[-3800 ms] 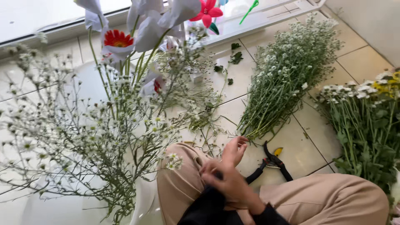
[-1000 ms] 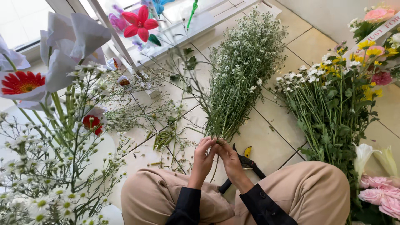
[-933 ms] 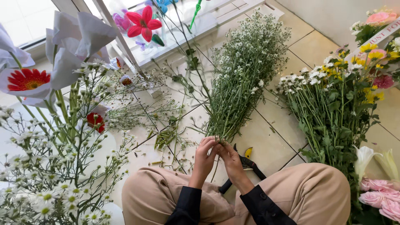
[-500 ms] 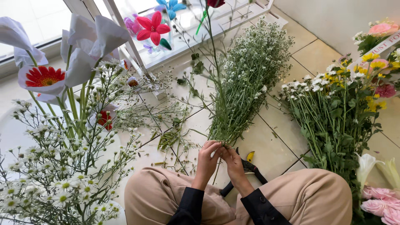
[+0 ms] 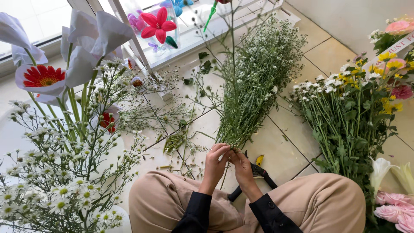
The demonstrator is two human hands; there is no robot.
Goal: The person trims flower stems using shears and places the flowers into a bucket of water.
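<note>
My left hand (image 5: 214, 166) and my right hand (image 5: 242, 169) meet above my knees, fingertips pinched together on a thin green stem (image 5: 233, 86) that rises straight up from them. Just beyond my fingers lies the cut end of a big bundle of tiny white flowers (image 5: 258, 77), spread out on the tiled floor. Black-handled shears (image 5: 260, 173) with a yellow part lie on the floor under my right wrist.
A bundle of white and yellow daisy-like flowers (image 5: 349, 116) lies at the right, with pink roses (image 5: 394, 211) and a white calla (image 5: 379, 169) below it. White daisies (image 5: 56, 190) and paper-wrapped red flowers (image 5: 41, 77) stand at the left. Green trimmings (image 5: 174, 141) litter the tiles.
My hands came together on the stem and have stayed at the base of the white bundle. The view has drifted, so the flowers sit lower and more to the right.
</note>
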